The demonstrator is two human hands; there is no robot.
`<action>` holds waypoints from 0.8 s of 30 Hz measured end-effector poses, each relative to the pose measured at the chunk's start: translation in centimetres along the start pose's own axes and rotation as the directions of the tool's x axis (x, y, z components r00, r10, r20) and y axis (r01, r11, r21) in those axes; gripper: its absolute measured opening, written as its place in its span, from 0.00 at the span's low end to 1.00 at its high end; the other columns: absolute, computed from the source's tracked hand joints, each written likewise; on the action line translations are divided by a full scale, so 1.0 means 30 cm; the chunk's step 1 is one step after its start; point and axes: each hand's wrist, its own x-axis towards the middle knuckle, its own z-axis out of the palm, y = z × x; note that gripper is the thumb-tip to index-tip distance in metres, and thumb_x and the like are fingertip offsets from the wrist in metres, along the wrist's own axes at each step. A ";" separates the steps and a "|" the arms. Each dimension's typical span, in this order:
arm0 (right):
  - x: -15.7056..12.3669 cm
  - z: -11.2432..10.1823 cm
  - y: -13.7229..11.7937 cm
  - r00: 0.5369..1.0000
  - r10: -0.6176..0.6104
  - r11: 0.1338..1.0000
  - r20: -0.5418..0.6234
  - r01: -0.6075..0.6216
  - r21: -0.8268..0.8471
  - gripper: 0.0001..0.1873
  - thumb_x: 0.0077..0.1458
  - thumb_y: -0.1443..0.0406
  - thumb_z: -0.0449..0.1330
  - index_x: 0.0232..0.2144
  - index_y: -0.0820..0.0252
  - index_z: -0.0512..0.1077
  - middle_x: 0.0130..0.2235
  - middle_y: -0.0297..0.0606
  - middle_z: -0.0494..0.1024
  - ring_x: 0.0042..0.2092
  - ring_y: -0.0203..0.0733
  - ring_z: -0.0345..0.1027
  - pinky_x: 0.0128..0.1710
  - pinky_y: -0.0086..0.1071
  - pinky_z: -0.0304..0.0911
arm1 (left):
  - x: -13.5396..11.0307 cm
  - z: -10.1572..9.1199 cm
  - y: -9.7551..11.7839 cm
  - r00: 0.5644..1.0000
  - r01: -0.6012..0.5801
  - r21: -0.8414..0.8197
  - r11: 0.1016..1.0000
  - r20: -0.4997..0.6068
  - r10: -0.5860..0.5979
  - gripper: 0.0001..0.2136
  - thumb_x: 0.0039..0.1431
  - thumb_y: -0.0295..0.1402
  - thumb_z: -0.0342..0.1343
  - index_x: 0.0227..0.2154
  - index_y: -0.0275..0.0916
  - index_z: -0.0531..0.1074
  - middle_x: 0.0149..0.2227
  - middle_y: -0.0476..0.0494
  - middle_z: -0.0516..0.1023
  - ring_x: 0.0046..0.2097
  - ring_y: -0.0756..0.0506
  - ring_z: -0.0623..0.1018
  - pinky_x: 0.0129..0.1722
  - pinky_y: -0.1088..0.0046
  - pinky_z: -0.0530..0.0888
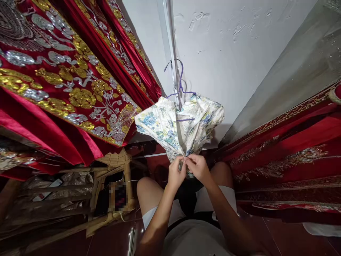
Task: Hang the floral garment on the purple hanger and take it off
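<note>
A white garment with blue flower print hangs on a purple wire hanger hooked to a metal rail on the white wall. My left hand and my right hand meet at the garment's lower front, fingers pinched together on the fabric at the opening. What sits between the fingertips is too small to make out. My bare knees show just below the hands.
Red garments with gold and silver embroidery hang at the left, and more red embroidered cloth fills the right. A woven wicker chair stands at the lower left on the dark red floor.
</note>
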 end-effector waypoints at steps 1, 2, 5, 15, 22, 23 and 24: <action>0.013 -0.014 -0.023 1.000 -0.010 1.000 -0.025 0.010 -0.009 0.16 0.53 0.55 0.61 0.20 0.58 0.70 0.14 0.27 0.61 0.19 0.32 0.52 0.21 0.30 0.48 | 0.005 0.010 0.002 1.000 -0.015 0.011 1.000 0.016 0.015 0.06 0.68 0.34 0.51 0.35 0.41 0.70 0.32 0.47 0.75 0.35 0.46 0.76 0.39 0.71 0.73; 0.032 -0.031 -0.053 0.998 -0.024 1.000 -0.057 0.024 -0.013 0.16 0.53 0.55 0.61 0.21 0.59 0.71 0.14 0.26 0.60 0.18 0.32 0.51 0.20 0.30 0.47 | 0.008 0.018 0.004 0.999 -0.024 0.030 0.999 0.041 0.023 0.06 0.68 0.33 0.50 0.34 0.41 0.68 0.32 0.47 0.74 0.34 0.47 0.75 0.38 0.72 0.72; 0.125 -0.079 -0.185 0.983 -0.097 0.995 -0.155 0.095 -0.020 0.15 0.52 0.57 0.61 0.20 0.60 0.73 0.14 0.27 0.59 0.18 0.32 0.50 0.20 0.30 0.46 | 0.003 0.036 0.003 0.988 -0.035 0.101 0.994 0.152 0.019 0.06 0.68 0.31 0.49 0.33 0.41 0.66 0.32 0.47 0.74 0.35 0.47 0.75 0.37 0.73 0.70; 0.238 -0.046 -0.488 0.933 -0.325 0.939 -0.152 0.337 0.064 0.11 0.57 0.62 0.61 0.24 0.60 0.73 0.17 0.27 0.60 0.20 0.31 0.50 0.21 0.28 0.46 | 0.115 -0.040 0.027 0.945 -0.157 0.108 0.982 0.304 0.118 0.06 0.67 0.29 0.50 0.45 0.41 0.68 0.37 0.45 0.78 0.38 0.46 0.78 0.39 0.71 0.73; 0.210 -0.049 -0.473 0.929 -0.363 0.931 -0.076 0.360 -0.058 0.12 0.59 0.61 0.60 0.25 0.59 0.71 0.17 0.27 0.61 0.21 0.32 0.51 0.22 0.29 0.46 | 0.440 -0.175 0.293 0.877 -0.455 0.148 0.878 -0.097 0.471 0.11 0.73 0.34 0.50 0.53 0.39 0.70 0.43 0.42 0.79 0.41 0.47 0.78 0.44 0.70 0.74; 0.222 -0.050 -0.463 0.923 -0.379 0.924 -0.071 0.373 -0.082 0.12 0.60 0.61 0.60 0.25 0.58 0.71 0.18 0.27 0.61 0.21 0.32 0.51 0.22 0.29 0.47 | 0.471 -0.179 0.322 0.857 -0.490 0.183 0.852 -0.080 0.510 0.09 0.73 0.34 0.50 0.48 0.39 0.72 0.42 0.42 0.79 0.41 0.47 0.78 0.44 0.70 0.74; 0.237 -0.051 -0.446 0.919 -0.387 0.919 -0.077 0.377 -0.115 0.12 0.60 0.60 0.59 0.25 0.58 0.69 0.18 0.27 0.61 0.21 0.32 0.50 0.22 0.29 0.46 | 0.494 -0.182 0.344 0.837 -0.518 0.215 0.828 -0.068 0.542 0.08 0.73 0.34 0.50 0.44 0.38 0.73 0.41 0.42 0.79 0.41 0.47 0.78 0.43 0.70 0.74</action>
